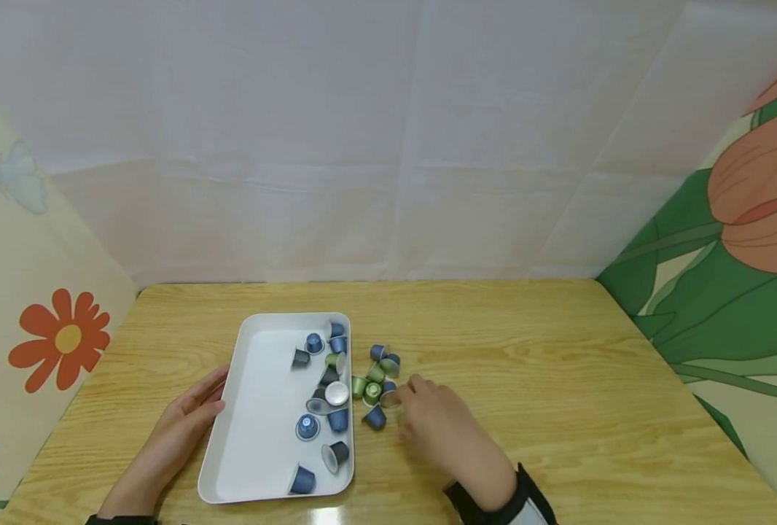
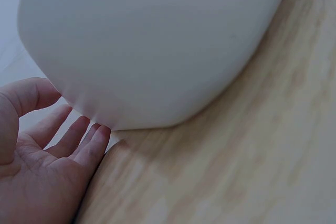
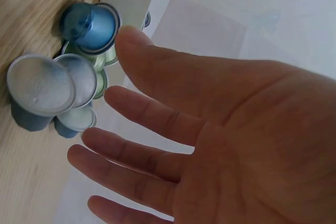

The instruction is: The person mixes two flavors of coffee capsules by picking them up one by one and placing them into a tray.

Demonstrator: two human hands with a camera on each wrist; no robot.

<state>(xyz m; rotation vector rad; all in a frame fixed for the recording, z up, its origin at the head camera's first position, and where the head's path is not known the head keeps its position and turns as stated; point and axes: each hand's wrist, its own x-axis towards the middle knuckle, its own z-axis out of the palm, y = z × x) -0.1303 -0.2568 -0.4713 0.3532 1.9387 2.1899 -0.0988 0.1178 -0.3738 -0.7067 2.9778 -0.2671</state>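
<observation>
My left hand (image 1: 168, 437) touches the outer left side of a white tray (image 1: 254, 408) with its thumb and fingertips, which look only slightly bent in the left wrist view. Coffee capsules in blue, dark grey and green lie along the tray's right half, such as a blue capsule (image 1: 307, 427) and one with a white lid (image 1: 337, 394). Just outside the tray's right wall is a small cluster of blue and green capsules (image 1: 373, 394). Beside that cluster hovers my right hand (image 3: 226, 124), fingers extended and apart, holding nothing; its thumb tip appears close to a blue capsule (image 3: 89, 24).
The tray stands on a wooden table (image 1: 526, 379). White cloth (image 1: 388, 146) hangs behind the table's far edge. Panels with a printed orange flower (image 1: 67, 339) and a large tulip (image 1: 762, 175) flank it left and right.
</observation>
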